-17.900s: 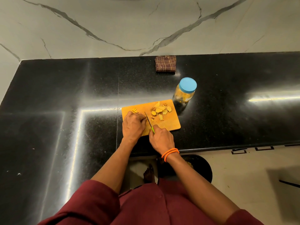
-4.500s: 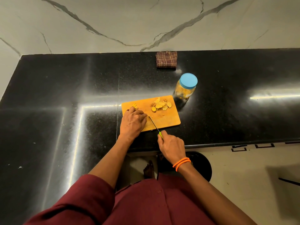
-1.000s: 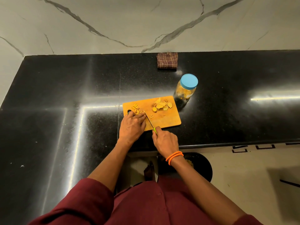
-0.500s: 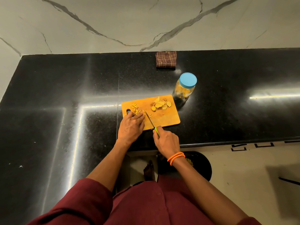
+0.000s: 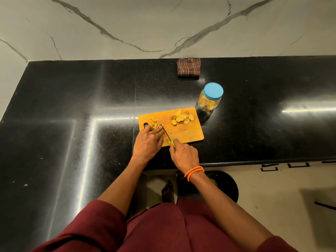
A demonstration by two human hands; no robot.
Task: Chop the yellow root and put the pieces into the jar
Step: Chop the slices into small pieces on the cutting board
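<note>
An orange cutting board (image 5: 189,133) lies on the black counter. Round yellow root slices (image 5: 181,118) are piled at its far right. Thin chopped strips (image 5: 153,122) lie at its far left, by the handle hole. My left hand (image 5: 148,141) has its fingertips curled down at the strips, and what is under them is hidden. My right hand (image 5: 183,155) grips the green handle of a small knife (image 5: 167,133), whose blade tip sits right beside my left fingertips. The jar (image 5: 210,99), with a blue lid on and yellow pieces inside, stands just right of the board.
A folded brown checked cloth (image 5: 189,67) lies at the back against the marble wall. The black counter (image 5: 72,124) stretches wide to the left and right. Its front edge runs just behind my right wrist. A dark round bin (image 5: 225,186) stands on the floor below.
Over the last second the knife blade stays beside my left fingertips with only small shifts. Compared with 18 seconds ago, more thin strips lie at the board's far left.
</note>
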